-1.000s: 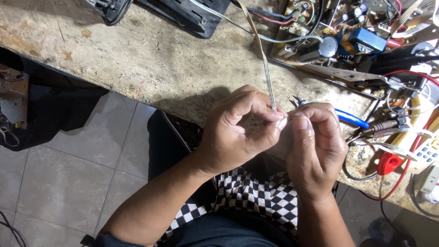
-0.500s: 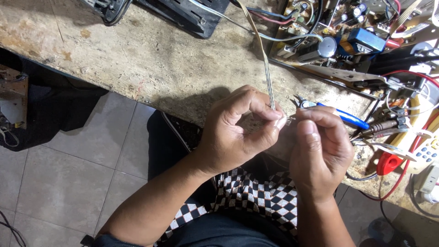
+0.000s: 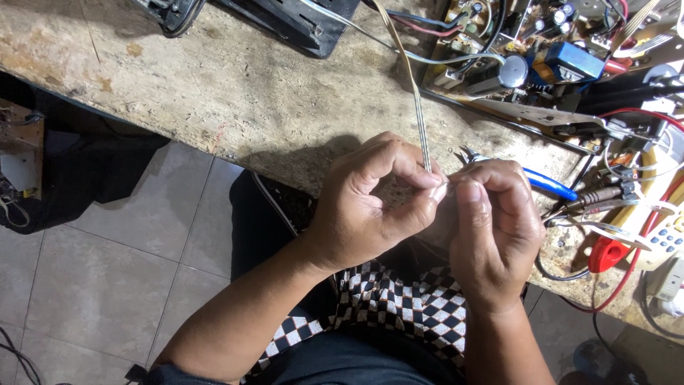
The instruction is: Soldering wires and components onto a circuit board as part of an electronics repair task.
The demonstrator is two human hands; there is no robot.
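The thin flat grey ribbon cable runs down from the top edge of the view, across the worn, stained wooden workbench, and ends right where the two hands meet at the bench's near edge. The left hand has its thumb and forefinger pressed together on the cable's lower end, the other fingers curled into the palm. The right hand sits just beside it, touching it, with thumb and fingertips pinched close at the same spot; whether they grip the cable end itself or a small piece of it cannot be made out. Compared with half a second ago the hands are in almost the same place and the same pinch, the cable just as taut and straight; only the right thumb looks slightly more drawn in toward the left fingertips. Behind the right hand lie blue-handled pliers on the bench, their metal tip peeking out beside the knuckles. Further back is an open green circuit board with a large cylindrical capacitor and a blue component, and to the right a tangle of red wire. Below the hands is black-and-white chequered cloth on the person's lap, above a grey tiled floor.
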